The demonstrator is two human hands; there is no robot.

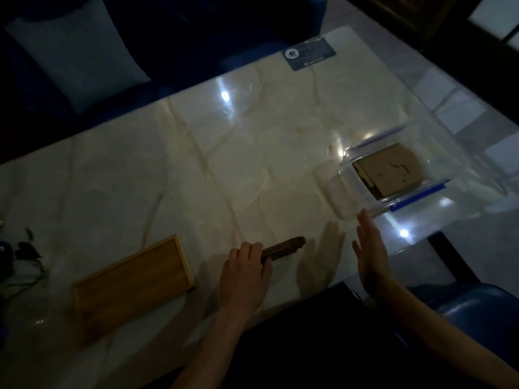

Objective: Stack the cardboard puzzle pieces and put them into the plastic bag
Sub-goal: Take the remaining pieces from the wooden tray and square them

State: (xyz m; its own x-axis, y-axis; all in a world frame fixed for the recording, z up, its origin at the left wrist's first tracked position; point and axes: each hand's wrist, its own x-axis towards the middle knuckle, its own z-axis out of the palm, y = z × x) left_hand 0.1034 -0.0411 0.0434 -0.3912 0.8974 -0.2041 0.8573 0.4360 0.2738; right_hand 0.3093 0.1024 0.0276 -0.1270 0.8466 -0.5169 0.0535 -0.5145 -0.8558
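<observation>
table [224,153]: we see cream marble with tan veins, glossy with white light spots
wooden tray [132,279]: we see honey-yellow wood with a faint grain
stack of puzzle pieces [283,249]: we see dark brown edges, ribbed in fine layers
plastic bag [404,153]: we see clear film with blue strips along two edges
cardboard in the bag [389,169]: we see plain tan with thin dark squiggly lines
card [309,54]: we see slate blue with a white round mark
cushion [75,54]: we see pale grey-blue against a dark navy sofa [182,32]
</observation>
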